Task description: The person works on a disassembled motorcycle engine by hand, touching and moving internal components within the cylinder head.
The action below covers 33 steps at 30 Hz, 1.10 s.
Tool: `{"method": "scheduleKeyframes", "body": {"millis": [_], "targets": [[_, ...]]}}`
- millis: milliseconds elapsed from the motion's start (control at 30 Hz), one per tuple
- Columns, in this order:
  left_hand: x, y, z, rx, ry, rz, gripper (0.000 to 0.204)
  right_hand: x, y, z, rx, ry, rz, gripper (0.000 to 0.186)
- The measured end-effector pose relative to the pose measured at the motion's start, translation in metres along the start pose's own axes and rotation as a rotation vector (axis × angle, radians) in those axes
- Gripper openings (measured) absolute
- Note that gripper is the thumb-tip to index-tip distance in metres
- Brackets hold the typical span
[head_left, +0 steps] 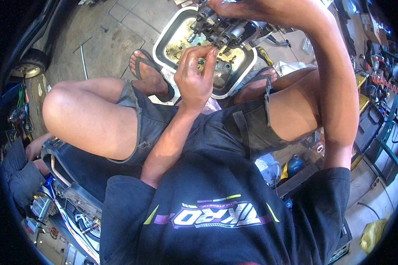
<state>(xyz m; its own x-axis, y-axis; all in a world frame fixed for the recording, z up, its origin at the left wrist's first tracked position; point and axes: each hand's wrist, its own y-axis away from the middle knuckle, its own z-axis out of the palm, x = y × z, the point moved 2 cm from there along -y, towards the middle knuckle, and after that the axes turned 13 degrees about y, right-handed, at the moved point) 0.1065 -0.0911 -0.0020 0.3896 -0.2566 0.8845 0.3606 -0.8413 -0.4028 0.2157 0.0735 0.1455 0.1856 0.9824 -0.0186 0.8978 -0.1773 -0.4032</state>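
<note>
Sitting on a black motorbike seat [82, 165], the person works over a white rectangular metal tray [171, 33] that lies on the concrete floor [101, 44] in the upper middle of the frame. The right hand [227, 8], at the top edge, is closed around a grey metal carburettor-like engine part [225, 30] and holds it just above the tray. The left hand [193, 77] is below it, with fingertips [210, 55] pinched together at the underside of the part; what they pinch is too small to tell. 2 feet in dark flip-flops [151, 75] rest beside the tray. A yellow-handled screwdriver [265, 55] lies near the tray's right rim.
</note>
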Motion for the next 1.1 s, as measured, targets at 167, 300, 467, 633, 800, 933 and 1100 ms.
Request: {"method": "scheduleKeyframes", "body": {"millis": [167,300,467,633,800,933,1100], "targets": [[0.009,-0.004,0.003,-0.072,-0.054,0.224,0.027,-0.002,-0.003,0.000,-0.069,0.118,0.051,0.041],[0.005,-0.004,-0.002,0.025,0.138,0.183,0.029,-0.003,-0.005,-0.005,-0.088,0.030,0.061,0.044],[0.023,-0.040,-0.017,0.094,1.283,-0.494,0.024,-0.011,-0.005,-0.002,-0.068,-0.103,-0.012,0.048],[0.020,-0.047,-0.013,0.091,1.376,-0.564,0.026,-0.008,-0.004,0.019,0.004,-0.261,-0.037,0.048],[0.005,-0.048,-0.022,0.104,1.377,-0.519,0.021,-0.014,-0.010,0.021,0.006,-0.097,-0.066,0.048],[0.003,-0.047,-0.022,0.282,0.958,-0.518,0.020,-0.011,-0.009,0.019,-0.056,-0.038,0.084,0.049],[-0.024,-0.029,-0.007,0.340,0.793,-0.580,0.026,0.004,-0.002,-0.002,0.034,0.108,0.117,0.048]]}}
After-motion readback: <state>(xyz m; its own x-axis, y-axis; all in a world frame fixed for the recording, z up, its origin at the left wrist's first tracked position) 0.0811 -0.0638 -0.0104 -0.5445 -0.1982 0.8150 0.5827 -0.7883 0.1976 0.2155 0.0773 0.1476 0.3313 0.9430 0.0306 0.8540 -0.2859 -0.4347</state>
